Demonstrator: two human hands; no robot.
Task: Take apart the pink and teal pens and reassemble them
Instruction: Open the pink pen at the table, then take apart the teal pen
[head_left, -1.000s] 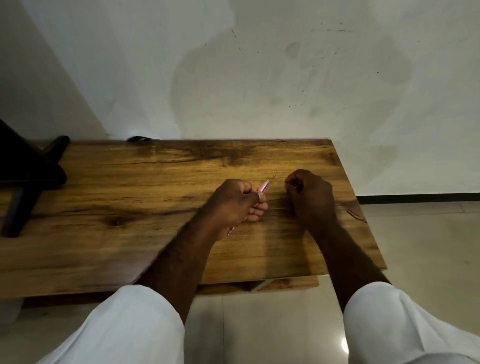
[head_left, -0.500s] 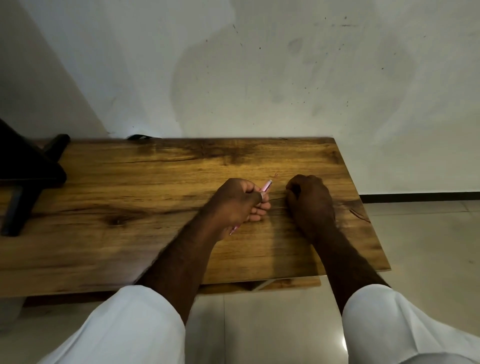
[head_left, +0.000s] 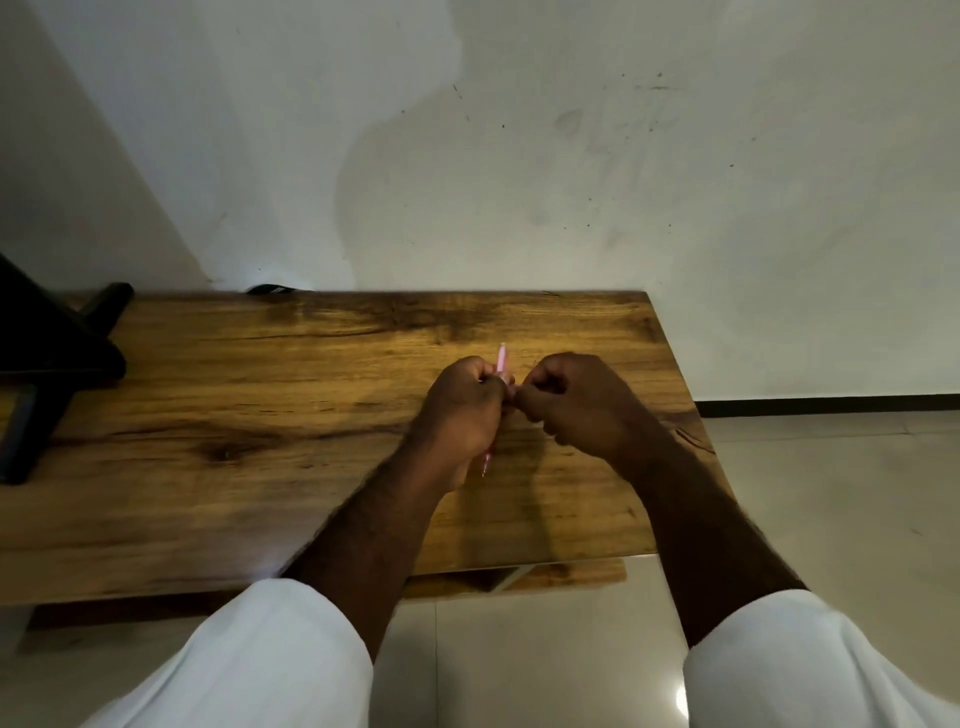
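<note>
Left hand (head_left: 467, 410) fisted around the pink pen (head_left: 501, 358); one end pokes out above the knuckles, the tip shows below the palm, over the wooden table (head_left: 260, 415). Right hand (head_left: 576, 405) curled tight, touching the left; whether it holds a part, cannot tell. Teal pen not visible. Looks like work on the pink pen; next needs a steady twist or pull.

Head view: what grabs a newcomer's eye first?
The two hands meeting mid-table: the left hand is fisted around a pink pen that pokes out above and below it, and the right hand is curled shut against it. Next, the glossy wooden table against a stained white wall.
</note>
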